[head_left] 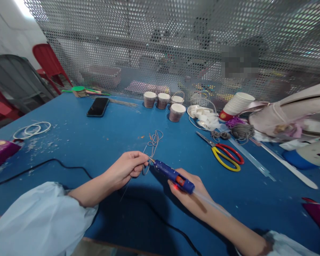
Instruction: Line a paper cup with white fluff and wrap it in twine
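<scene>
Pinched in the fingers of my left hand is a thin wire, which sticks out below and above the grip. A grey cord lies in loose loops just beyond those fingertips, partly hidden by them. My right hand is wrapped round a blue glue gun with a red light glowing on its side. The gun's metal nozzle points left and meets the wire and cord at my left fingertips; whether it touches them I cannot tell. From its back end a clear glue stick runs over my right wrist.
Scissors with red and yellow handles lie right of my hands. Several small paper cups stand at the back, a phone to their left. Stacked cups and grey yarn sit at right. A black cable crosses the table.
</scene>
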Tool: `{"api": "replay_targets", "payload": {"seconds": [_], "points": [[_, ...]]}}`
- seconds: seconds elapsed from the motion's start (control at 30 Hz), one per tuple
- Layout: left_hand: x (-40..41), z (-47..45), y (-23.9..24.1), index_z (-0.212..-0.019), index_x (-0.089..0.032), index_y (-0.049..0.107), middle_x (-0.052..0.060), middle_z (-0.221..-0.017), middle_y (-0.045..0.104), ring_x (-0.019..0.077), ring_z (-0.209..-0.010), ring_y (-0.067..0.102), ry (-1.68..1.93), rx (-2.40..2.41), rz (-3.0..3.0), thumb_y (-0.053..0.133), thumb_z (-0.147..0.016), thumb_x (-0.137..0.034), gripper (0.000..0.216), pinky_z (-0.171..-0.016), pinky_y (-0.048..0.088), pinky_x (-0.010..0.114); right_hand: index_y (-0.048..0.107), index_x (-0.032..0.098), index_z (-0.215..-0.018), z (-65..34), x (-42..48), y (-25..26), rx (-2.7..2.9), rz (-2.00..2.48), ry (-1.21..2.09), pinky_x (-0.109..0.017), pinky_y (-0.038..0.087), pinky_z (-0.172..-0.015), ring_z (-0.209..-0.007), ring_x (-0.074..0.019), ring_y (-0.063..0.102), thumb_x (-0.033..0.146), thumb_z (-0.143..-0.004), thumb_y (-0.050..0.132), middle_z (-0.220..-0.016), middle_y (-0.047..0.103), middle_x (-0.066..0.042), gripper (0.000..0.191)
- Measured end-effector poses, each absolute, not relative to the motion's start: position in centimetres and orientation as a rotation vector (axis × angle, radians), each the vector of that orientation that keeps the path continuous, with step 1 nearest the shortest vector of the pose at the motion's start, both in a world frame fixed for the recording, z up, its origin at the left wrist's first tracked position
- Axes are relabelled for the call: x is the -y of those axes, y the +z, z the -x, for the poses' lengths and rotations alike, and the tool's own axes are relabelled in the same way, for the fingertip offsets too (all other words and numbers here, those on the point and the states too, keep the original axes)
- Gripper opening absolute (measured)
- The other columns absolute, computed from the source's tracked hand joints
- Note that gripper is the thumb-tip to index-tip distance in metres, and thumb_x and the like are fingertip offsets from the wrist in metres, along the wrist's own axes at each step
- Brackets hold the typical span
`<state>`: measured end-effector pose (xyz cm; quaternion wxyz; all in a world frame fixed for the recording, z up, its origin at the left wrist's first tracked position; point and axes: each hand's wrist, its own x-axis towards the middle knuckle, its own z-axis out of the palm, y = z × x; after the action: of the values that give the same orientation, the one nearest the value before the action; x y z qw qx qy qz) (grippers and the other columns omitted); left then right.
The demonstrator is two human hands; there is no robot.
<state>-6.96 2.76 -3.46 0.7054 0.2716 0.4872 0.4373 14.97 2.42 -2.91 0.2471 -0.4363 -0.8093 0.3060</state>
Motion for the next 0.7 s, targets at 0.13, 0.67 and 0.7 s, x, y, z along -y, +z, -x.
{"api": "replay_targets", "payload": {"seconds": [0.13,0.67,0.7], "points": [[-2.72,6.94,-3.44,-0.068,-0.011,0.056,-0.004,-0.055,0.045,-0.0013,-0.037,0.023,0.964,-1.074,-0.610,0.068,-0.076,-0.025,0.021,-0.037,0.009,0.017,0.056,0.020,-0.074,-14.92,-2.55,-3.04,2.159,1.222,0.839,-0.021,0.041,-0.053,-0.053,-0.0111,0.051,0.028,-0.084,0.051,-0.062,0.056,0.003,0.014],[-2.66,6.96,-3.32,-0.066,-0.012,0.055,-0.008,-0.045,0.036,-0.0002,-0.037,0.020,0.927,-1.066,-0.653,0.068,-0.077,-0.029,0.024,-0.037,0.007,0.018,0.055,0.019,-0.071,-14.98,-2.56,-3.31,2.108,1.200,0.822,-0.022,0.039,-0.052,-0.051,-0.0102,0.046,0.030,-0.084,0.052,-0.059,0.052,0.003,0.017],[-2.67,6.96,-3.31,-0.066,-0.012,0.054,-0.008,-0.045,0.036,-0.0002,-0.037,0.020,0.927,-1.067,-0.652,0.068,-0.077,-0.029,0.024,-0.037,0.007,0.018,0.054,0.019,-0.070,-14.99,-2.53,-3.27,2.107,1.204,0.823,-0.022,0.039,-0.052,-0.051,-0.0102,0.046,0.030,-0.084,0.053,-0.059,0.051,0.004,0.017]]}}
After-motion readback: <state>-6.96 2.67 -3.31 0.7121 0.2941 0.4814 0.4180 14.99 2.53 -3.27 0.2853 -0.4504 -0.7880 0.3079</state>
